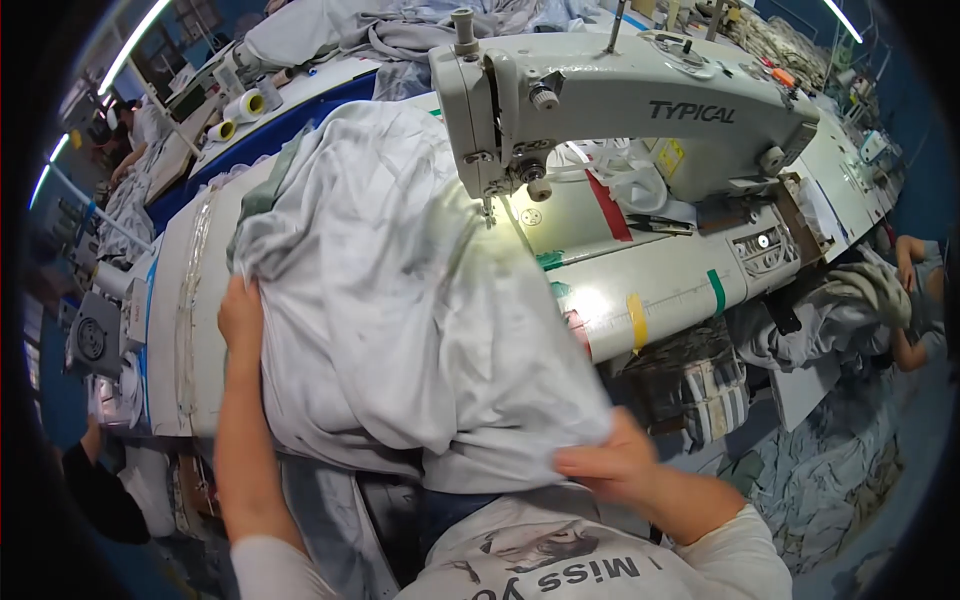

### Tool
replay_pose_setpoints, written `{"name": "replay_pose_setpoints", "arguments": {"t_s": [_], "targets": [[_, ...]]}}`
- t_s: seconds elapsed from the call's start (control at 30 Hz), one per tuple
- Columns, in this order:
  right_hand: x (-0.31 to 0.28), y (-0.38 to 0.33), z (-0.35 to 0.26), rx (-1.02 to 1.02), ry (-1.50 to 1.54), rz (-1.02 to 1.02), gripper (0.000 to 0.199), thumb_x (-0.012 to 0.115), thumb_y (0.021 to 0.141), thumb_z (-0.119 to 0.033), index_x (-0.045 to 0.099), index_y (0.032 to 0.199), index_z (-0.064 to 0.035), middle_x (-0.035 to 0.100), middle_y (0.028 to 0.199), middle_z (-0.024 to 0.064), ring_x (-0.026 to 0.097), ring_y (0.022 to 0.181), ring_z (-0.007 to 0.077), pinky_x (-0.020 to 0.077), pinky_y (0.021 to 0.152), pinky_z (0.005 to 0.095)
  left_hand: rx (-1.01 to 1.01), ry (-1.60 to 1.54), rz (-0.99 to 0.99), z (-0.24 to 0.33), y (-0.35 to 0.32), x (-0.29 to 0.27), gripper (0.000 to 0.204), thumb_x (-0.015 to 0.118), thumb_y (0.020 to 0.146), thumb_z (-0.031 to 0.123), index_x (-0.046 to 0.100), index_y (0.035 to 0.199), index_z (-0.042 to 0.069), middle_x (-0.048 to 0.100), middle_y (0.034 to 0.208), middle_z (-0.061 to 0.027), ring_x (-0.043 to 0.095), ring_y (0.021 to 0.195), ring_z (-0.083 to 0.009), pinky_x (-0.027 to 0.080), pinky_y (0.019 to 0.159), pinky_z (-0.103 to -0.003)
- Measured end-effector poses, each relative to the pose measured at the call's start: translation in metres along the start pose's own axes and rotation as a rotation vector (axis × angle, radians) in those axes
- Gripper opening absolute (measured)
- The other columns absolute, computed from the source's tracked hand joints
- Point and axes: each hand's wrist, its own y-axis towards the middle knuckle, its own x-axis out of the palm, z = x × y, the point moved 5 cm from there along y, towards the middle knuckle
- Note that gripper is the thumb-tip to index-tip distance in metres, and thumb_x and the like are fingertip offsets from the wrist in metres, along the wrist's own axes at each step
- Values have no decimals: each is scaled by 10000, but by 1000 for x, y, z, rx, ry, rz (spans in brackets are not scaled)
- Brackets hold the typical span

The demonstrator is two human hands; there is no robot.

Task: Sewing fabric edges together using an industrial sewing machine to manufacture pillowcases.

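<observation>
A large piece of light grey fabric [370, 300] spreads over the sewing table and hangs down toward my lap. My left hand [240, 318] is closed on its left edge, beside a darker grey-green fold. At the near right corner my right hand [612, 455], slightly blurred, pinches the fabric and stretches it toward me. Above the cloth's far right side stands a white sewing machine [620, 95]. Its presser foot [489, 212] is at the fabric's edge, under a bright lamp glow; whether it presses on the cloth I cannot tell.
Scissors [660, 224] and a red strip [608, 205] lie on the machine bed. Thread cones [243, 107] stand at the far left. Heaped fabric [850, 310] hangs at the right, near another person's arms [908, 300]. More cloth lies on the floor.
</observation>
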Motion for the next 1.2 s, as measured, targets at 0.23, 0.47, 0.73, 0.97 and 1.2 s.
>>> {"name": "replay_pose_setpoints", "arguments": {"t_s": [0.23,0.47,0.73,0.97,1.2], "targets": [[-43,-47,74,262,386,50,191,614,832,-20,655,985,88,654,1047,151,619,987,215,465,883,322,-296,-979,-52,50,18,15,306,517,881,333,575,975,48,634,934,-228,606,872,-406,458,776,-493],[-56,-29,121,507,24,-94,203,640,870,-160,696,950,19,670,894,14,566,833,51,429,755,205,108,-103,-72,65,-6,-10,271,526,879,315,524,930,49,609,875,-230,554,826,-447,433,697,-501],[-63,-2,117,484,150,-50,209,617,887,-157,691,954,26,667,911,23,577,862,72,431,764,207,100,-81,-13,81,46,28,282,532,880,344,532,956,73,621,850,-230,571,796,-449,441,674,-519],[-66,29,104,394,189,-92,226,596,900,-161,679,940,46,672,946,56,593,894,94,440,784,226,77,-61,22,95,90,51,295,537,876,363,543,981,87,632,878,-233,585,813,-448,455,689,-520],[-61,54,81,358,224,-80,235,576,910,-147,663,976,60,665,987,70,593,920,102,442,813,233,32,-41,-1,99,130,71,312,538,872,381,542,991,93,633,898,-234,591,831,-446,463,700,-514]]}}
